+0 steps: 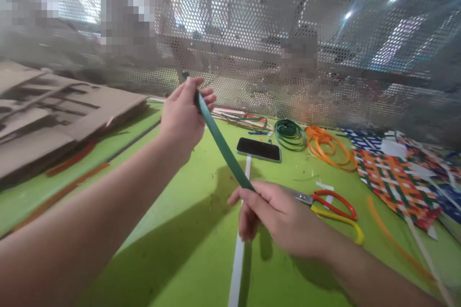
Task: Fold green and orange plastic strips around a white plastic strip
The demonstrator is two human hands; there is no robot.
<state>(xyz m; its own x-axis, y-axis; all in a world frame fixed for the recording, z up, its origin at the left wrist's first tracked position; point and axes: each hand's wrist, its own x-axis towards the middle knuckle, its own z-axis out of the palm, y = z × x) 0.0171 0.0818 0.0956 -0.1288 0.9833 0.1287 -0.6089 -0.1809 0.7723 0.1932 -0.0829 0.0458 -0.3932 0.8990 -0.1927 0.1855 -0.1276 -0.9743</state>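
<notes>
A dark green strip [223, 147] is stretched at a slant between my two hands above the table. Its upper end is pinched by my left hand [187, 110], thumb pressed on it, at the upper middle. My right hand [275, 211] grips the lower end between thumb and fingers. Below it a white strip [236, 268] lies on the green tabletop, running toward a phone [258, 149] with a dark screen. Scissors [333, 205] with one red and one yellow handle lie just beyond my right hand, their blades partly hidden by it.
Stacked cardboard [72, 115] fills the left side. Coils of green strip [290, 134] and orange strip [329, 148] lie at the back right, beside woven multicoloured pieces [392, 177]. Behind them rises a perforated metal panel [230, 24]. Loose strips [241, 117] lie along its foot.
</notes>
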